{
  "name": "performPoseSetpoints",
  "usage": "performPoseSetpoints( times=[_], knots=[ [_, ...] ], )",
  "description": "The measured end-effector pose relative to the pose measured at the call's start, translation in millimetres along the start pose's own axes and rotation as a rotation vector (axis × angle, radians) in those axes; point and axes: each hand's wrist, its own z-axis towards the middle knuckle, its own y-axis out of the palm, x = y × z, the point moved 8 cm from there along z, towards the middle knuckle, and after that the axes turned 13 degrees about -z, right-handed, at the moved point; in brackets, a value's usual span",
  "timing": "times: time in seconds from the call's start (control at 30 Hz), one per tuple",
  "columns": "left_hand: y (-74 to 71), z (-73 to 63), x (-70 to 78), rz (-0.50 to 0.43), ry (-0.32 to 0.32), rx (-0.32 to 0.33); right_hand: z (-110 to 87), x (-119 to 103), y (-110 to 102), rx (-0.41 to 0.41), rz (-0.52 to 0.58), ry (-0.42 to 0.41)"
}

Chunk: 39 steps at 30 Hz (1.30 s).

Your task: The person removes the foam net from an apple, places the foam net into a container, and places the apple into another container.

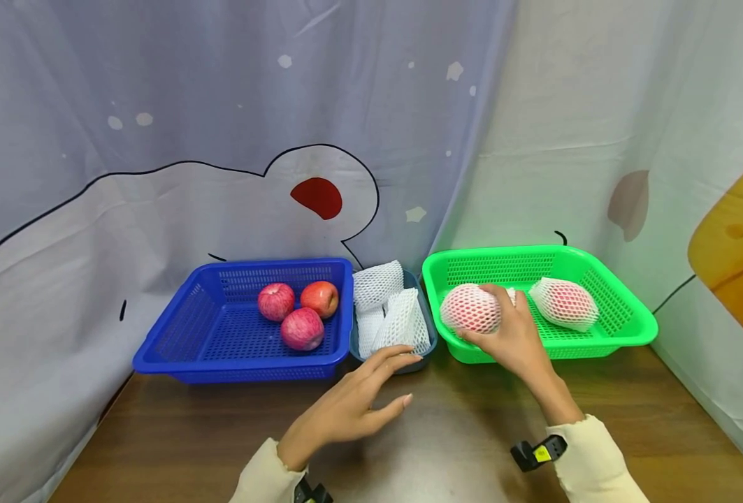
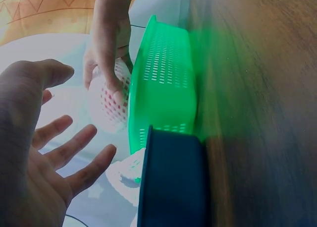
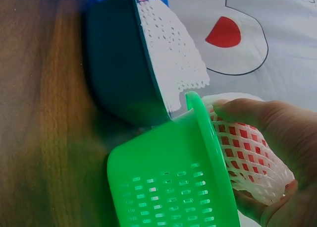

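Note:
My right hand (image 1: 514, 337) grips an apple in a white foam net (image 1: 470, 309) at the left end of the green basket (image 1: 623, 307). In the right wrist view, thumb and fingers curl round the netted apple (image 3: 245, 155) beside the basket's rim. A second netted apple (image 1: 564, 304) lies in the basket's right half. My left hand (image 1: 352, 402) is held over the table before the small dark bin (image 1: 430, 328), fingers spread and holding nothing. White foam nets (image 1: 399, 321) fill that bin, one standing out above its rim.
On the left stands a blue basket (image 1: 239, 367) with three bare apples (image 1: 302, 329) toward its right side. The baskets and bin sit in a row along the back of the wooden table (image 1: 446, 433), against a printed curtain (image 1: 220, 105).

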Motion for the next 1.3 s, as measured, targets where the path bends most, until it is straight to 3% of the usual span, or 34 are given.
performPoseSetpoints(
  times=[0.27,0.5,0.8,1.3],
  knots=[
    [-2.4,1.3,-2.1,0.011,0.011,0.059,-5.9,-5,0,-0.005,-0.017,-0.009],
    [-2.4,1.3,-3.1,0.035,0.026,0.073,-10.3,-9,-5,0.01,-0.019,-0.023],
    [-1.8,1.1,-8.4,-0.02,-0.033,0.067,-14.5,-16,-11,0.029,-0.009,-0.047],
    [-1.8,-0.3,-13.2,-0.036,-0.055,0.067,-21.4,-28,-13,0.033,0.042,-0.097]
  ],
)
